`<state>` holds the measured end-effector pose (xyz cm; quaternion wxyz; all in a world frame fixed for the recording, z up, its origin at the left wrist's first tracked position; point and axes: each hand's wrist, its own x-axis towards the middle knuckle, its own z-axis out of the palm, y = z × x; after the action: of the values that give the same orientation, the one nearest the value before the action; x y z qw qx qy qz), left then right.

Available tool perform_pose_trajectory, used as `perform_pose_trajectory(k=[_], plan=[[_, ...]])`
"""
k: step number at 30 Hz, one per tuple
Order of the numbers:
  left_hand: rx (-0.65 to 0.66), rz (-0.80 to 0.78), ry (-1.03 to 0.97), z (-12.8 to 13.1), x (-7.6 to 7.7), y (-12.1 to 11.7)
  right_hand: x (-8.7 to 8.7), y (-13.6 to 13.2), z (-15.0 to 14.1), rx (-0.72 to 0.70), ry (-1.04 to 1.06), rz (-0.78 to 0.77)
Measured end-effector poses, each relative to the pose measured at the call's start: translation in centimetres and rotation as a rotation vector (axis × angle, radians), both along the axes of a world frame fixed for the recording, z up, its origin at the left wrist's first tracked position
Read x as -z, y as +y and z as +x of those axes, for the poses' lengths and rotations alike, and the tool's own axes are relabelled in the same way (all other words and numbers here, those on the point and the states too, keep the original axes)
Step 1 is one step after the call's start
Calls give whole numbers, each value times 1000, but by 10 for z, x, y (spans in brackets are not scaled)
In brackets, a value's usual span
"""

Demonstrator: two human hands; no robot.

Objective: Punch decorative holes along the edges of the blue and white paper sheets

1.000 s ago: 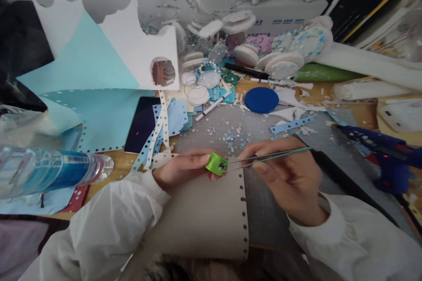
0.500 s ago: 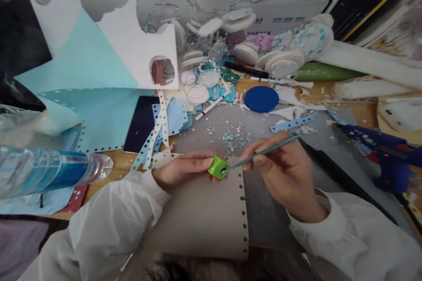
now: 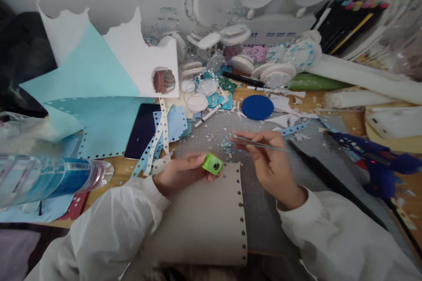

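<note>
My left hand [image 3: 183,170] is closed on a small green craft punch [image 3: 212,163], its dark round opening turned up and to the right. In my right hand [image 3: 272,169] is a pair of thin teal tweezers [image 3: 260,144], pinched between thumb and fingers. The tweezers point left, over a scatter of tiny white and blue paper bits [image 3: 227,145]; whether the tips grip one is too small to tell. Under my left hand lies a beige sheet of paper [image 3: 194,224] with flower-shaped holes along its right edge.
A blue round lid [image 3: 257,107] lies behind on the grey cutting mat [image 3: 260,210]. To the right is a blue glue gun [image 3: 379,158] with a red light. A water bottle [image 3: 49,180] lies at left. White disc ornaments [image 3: 235,35] crowd the back.
The tweezers have left the punch opening and moved up and away from it, toward the paper bits. My left hand has shifted slightly left with the punch. The view has tilted up a little.
</note>
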<state>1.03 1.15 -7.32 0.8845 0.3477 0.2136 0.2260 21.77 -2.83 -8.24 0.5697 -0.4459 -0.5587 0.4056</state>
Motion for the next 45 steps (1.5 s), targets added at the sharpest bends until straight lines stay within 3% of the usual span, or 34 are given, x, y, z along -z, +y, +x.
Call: perform_pose_trajectory(k=[3, 7, 12, 16, 21, 26, 28, 32, 35, 37, 42, 45], plan=[[-74, -73, -20, 3, 1, -2, 5, 2, -1, -21, 49, -66], [-72, -140, -30, 5, 4, -3, 6, 6, 2, 5, 49, -98], [-62, -145, -47, 5, 8, 2, 8, 11, 11, 177, -396, -27], [-40, -163, -51, 4, 8, 5, 10, 16, 20, 278, -583, 11], [-21, -185, -60, 3, 7, 6, 15, 23, 26, 304, -690, 64], [3, -155, -81, 3, 7, 7, 10, 20, 25, 325, -623, 102], [5, -139, -88, 3, 8, 8, 1, 13, 22, 220, -561, 106], [9, -117, -94, 0, 11, 10, -15, -7, 7, -260, -473, 68], [23, -107, -81, -2, 12, 10, -12, -15, -5, -463, -428, 56], [34, -101, -67, -3, 12, 10, -5, -12, -9, -420, -388, 54], [60, -74, -30, -5, 10, 12, 10, 1, 0, -46, -273, 86], [70, -43, -1, -5, 11, 13, 7, 0, 2, 17, -224, 93]])
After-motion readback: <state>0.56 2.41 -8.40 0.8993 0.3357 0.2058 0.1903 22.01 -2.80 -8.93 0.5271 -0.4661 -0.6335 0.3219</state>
